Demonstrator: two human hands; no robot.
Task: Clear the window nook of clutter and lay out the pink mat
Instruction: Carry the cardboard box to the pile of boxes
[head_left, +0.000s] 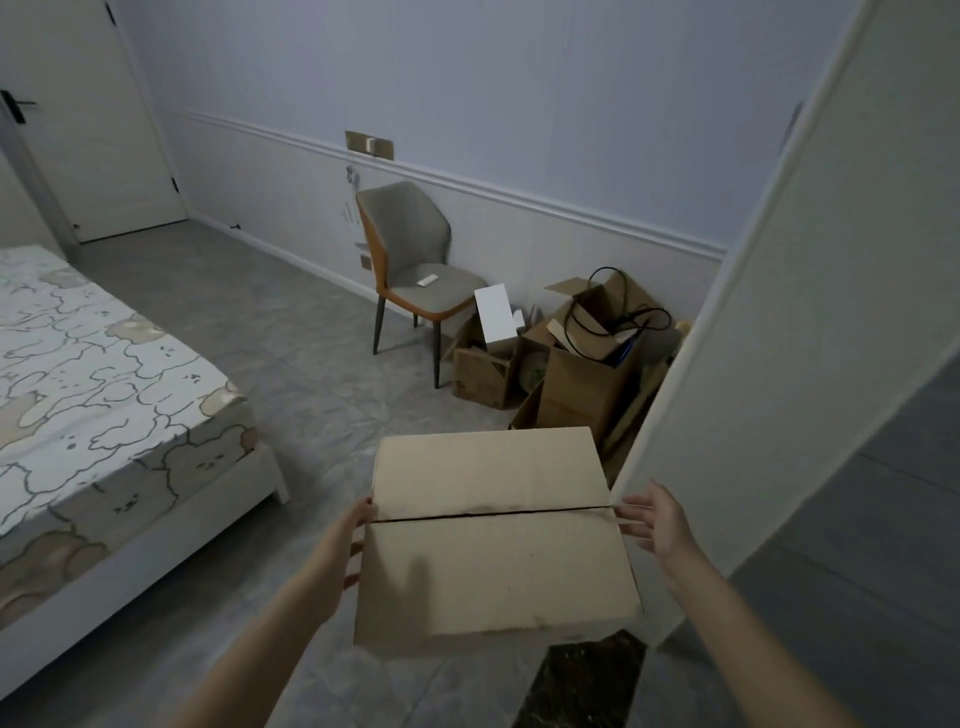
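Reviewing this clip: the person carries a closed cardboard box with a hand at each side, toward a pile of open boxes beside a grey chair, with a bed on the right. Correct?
Not quite: the bed is on the left, not the right, as the head view shows. The rest holds: the closed cardboard box has the left hand and right hand at its sides, heading toward the pile of open boxes beside the grey chair.
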